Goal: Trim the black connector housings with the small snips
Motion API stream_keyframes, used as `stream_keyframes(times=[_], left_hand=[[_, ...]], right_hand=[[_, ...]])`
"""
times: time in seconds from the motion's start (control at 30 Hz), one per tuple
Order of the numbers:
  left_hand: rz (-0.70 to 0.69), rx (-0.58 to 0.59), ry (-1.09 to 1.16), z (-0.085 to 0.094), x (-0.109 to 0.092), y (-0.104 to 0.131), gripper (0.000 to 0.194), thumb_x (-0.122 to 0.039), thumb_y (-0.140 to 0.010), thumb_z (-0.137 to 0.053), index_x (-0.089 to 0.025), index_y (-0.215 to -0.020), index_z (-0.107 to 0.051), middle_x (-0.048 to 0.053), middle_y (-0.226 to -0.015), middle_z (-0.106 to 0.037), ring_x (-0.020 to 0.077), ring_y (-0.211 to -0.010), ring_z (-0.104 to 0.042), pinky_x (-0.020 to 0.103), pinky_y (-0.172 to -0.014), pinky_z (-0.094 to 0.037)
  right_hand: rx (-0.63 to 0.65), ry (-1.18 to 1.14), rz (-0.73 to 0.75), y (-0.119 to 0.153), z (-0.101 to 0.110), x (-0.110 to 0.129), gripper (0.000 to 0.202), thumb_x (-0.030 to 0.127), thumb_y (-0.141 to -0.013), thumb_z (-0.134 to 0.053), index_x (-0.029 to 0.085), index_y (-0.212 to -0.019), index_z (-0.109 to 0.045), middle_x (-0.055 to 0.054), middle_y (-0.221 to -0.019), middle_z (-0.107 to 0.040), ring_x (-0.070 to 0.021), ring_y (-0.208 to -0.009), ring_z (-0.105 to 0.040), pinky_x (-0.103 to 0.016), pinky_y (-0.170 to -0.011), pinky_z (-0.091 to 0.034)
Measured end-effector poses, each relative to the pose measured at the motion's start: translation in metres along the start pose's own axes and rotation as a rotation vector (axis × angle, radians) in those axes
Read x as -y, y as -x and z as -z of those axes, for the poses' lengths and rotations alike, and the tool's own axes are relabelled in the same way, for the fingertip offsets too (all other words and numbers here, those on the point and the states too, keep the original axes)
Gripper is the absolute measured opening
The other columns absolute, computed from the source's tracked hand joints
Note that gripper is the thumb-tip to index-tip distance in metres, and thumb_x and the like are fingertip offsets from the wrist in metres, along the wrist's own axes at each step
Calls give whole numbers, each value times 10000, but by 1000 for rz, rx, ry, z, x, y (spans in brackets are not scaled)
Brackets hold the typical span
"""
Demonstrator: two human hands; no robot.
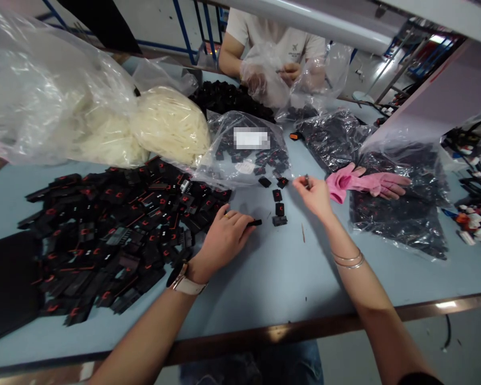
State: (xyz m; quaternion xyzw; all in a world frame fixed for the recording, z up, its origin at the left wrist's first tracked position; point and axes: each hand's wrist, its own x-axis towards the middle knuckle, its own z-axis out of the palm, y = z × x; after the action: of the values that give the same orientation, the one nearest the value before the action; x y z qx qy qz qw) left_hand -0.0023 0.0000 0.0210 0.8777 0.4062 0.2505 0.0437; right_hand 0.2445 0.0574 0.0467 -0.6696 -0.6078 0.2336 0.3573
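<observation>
My left hand (pixel 226 235), with a watch at the wrist, is closed on a small black plastic part (pixel 256 222) that pokes out past the fingertips. To the right, my right hand (pixel 315 197) is pinched on a small dark piece (pixel 307 182), mostly hidden by the fingers. Between the hands, several loose black connector housings (pixel 279 209) lie in a rough column on the blue-grey tabletop (pixel 264 289). Left of my left hand spreads a large pile of black housings with red-orange clips (pixel 120 230). A clear bag of black parts (pixel 250 160) lies just beyond my hands.
Large clear bags of cream-coloured pieces (pixel 172 123) stand back left. Pink gloves (pixel 369 182) rest on bags of black parts (pixel 401 219) at right. Across the table, a person (pixel 272 48) handles a clear bag. A black sheet or tray (pixel 10 283) sits at the left edge.
</observation>
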Motion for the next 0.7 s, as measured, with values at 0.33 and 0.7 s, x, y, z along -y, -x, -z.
stream_keyframes(times=[0.33,0.7], left_hand=[[9,87,-30,-10,5,-1,191,-272,-915,-444,-165,-869,-595,47,-766,-665,201,-748,-608,490,-940,-392],[67,176,-66,-18,7,-18,175,-287,-906,-471,-157,-922,-588,75,-846,-663,225,-807,-615,339,-737,-481]], right_hand=[[92,492,-67,-40,9,-43,242,300,-792,-612,164,-965,-713,-95,-946,-725,-219,-874,-661,-270,-745,-446],[148,753,23,-43,6,-39,295,327,-848,-475,130,-875,-694,-143,-911,-697,-215,-807,-633,-255,-656,-393]])
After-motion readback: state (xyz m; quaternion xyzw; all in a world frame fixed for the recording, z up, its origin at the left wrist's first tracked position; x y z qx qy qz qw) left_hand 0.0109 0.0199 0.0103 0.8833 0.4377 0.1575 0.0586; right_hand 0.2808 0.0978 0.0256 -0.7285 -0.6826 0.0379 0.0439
